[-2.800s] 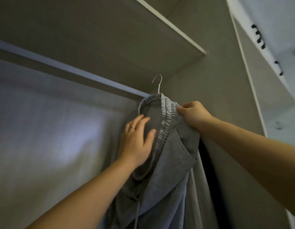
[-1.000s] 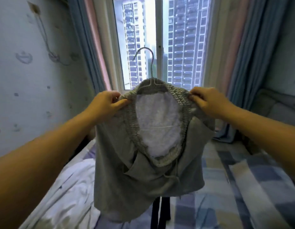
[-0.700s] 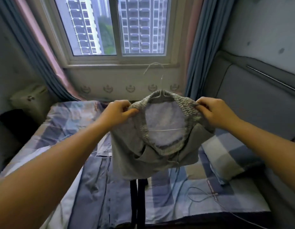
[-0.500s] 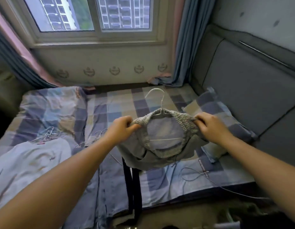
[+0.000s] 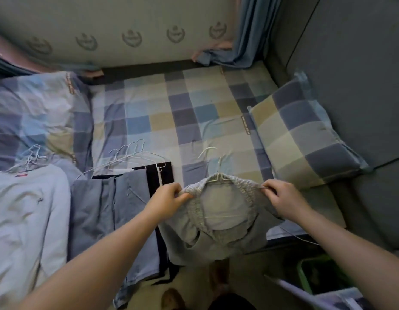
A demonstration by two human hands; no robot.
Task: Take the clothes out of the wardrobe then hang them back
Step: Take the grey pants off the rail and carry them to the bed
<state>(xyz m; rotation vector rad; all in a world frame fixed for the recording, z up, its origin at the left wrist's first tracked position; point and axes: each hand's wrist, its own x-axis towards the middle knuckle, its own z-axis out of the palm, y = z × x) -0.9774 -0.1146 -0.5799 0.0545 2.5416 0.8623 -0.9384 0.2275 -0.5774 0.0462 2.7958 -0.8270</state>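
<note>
**First onlooker:** What is the person holding over the bed (image 5: 171, 104)?

**Second onlooker:** Grey sweatpants (image 5: 216, 240), draped on a white wire hanger (image 5: 217, 179), held out above the bed's near edge. The cloth hangs toward the floor. From here I can't tell whether it brushes the mattress.

**First onlooker:** And the grip?

**Second onlooker:** The left hand (image 5: 169, 201) is at one side of the elastic waistband and the right hand (image 5: 281, 200) at the other. The fingers (image 5: 180, 196) of each are curled, pinching the ribbed band and pulling it wide. I take that as a way to stop the pants sliding off the hanger.

**First onlooker:** Why that spot?

**Second onlooker:** It reads as the next place in a row. A pale blue shirt (image 5: 26, 209) lies at the left with blue and dark garments (image 5: 109, 209) just beside it. All of them have hangers in, hooks toward the wall. The sweatpants hover between those and the pillow (image 5: 306, 135), so they are probably meant to go down there, ready for rehanging.
</note>
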